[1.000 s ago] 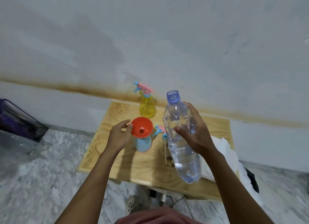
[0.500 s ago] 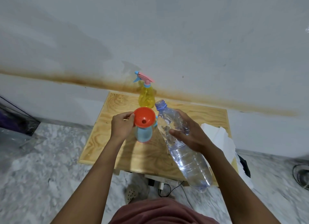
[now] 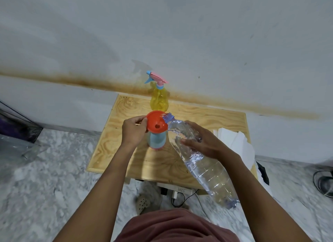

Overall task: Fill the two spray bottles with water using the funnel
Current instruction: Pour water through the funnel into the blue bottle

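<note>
Plywood table (image 3: 207,119) against a wall. Clear water bottle (image 3: 207,167), tilted, gripped by the right hand (image 3: 203,142). Yellow spray bottle (image 3: 159,101), capped, at the table's rear. Left hand (image 3: 133,131) pinches the orange funnel (image 3: 153,121), which is seated in the blue spray bottle (image 3: 156,142) mid-table. The water bottle's mouth is over the funnel's rim.

Plywood table (image 3: 111,148), yellow spray bottle (image 3: 159,101) at back, blue spray bottle (image 3: 156,141) centre, white paper (image 3: 232,139)
</note>
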### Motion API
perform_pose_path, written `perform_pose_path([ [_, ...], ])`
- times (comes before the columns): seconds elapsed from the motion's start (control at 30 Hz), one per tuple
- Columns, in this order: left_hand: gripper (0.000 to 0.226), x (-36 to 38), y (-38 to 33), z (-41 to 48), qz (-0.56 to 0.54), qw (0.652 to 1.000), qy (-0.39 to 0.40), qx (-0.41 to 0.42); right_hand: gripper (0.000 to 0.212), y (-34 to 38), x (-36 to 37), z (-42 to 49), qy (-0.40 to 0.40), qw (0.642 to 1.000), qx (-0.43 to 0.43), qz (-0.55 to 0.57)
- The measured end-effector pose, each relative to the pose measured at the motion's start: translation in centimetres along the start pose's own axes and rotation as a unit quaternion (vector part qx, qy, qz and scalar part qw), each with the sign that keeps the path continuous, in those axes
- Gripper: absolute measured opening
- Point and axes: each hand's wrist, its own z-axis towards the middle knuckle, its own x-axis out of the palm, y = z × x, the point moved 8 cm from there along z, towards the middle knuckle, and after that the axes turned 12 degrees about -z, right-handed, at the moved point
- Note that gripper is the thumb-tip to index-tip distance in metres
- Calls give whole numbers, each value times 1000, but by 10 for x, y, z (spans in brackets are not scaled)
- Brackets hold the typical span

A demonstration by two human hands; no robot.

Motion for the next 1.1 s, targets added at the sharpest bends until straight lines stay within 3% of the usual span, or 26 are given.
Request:
perform_pose_path([
  [0.1,17,0,0,1,0,1000,0,2,55,0,-1,0,-1,1000,3,2],
  [0.3,16,0,0,2,3,1000,3,6,70,-5,0,1,4,1000,6,-8],
  [0.57,19,-1,-2,2,7,1000,2,12,53,-2,-2,0,10,1000,4,-16],
  [0.8,19,-1,-2,1,10,1000,5,16,65,-2,-3,0,16,1000,-6,-24],
  [1.1,20,-2,-3,-1,10,1000,3,14,48,0,-3,-1,22,999,4,-30],
])
